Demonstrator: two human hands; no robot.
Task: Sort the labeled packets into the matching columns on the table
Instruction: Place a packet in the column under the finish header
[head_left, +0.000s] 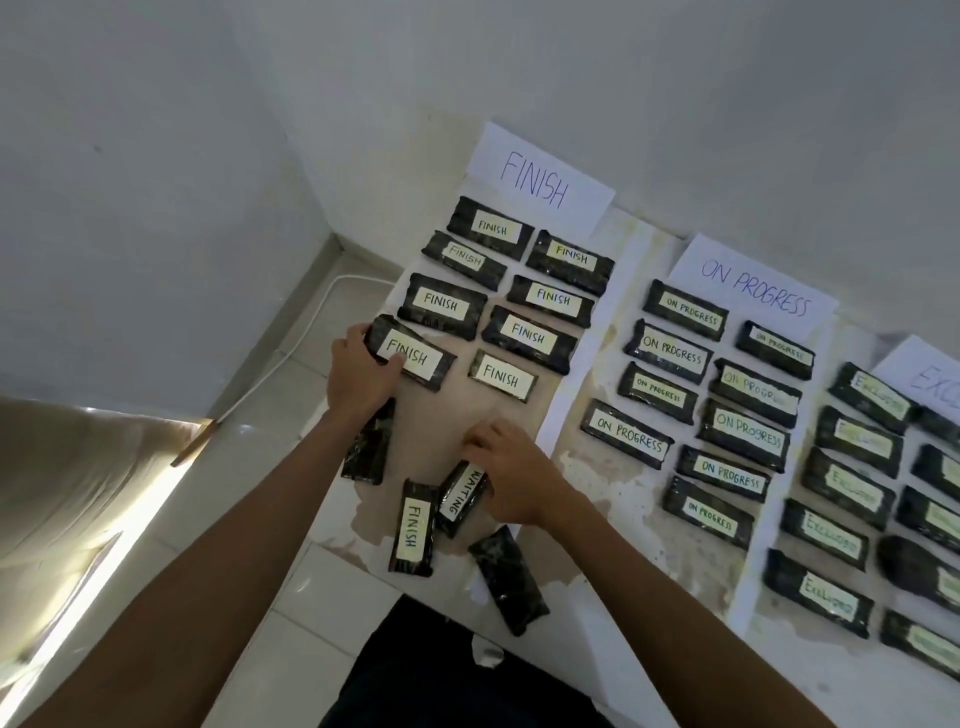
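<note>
The left hand (361, 376) pinches one end of a FINISH packet (415, 358); lower in the frame, the right hand (514, 480) grips the upper end of the WAITING packet (460, 496).

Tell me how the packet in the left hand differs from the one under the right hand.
The FINISH packet, gripped by the left hand, lies crosswise in the FINISH column; the WAITING packet, gripped by the right hand, lies lengthwise nearer the person, unsorted. Their labels read differently: FINISH against WAITING. Both are dark wrapped packets with pale labels.
</note>
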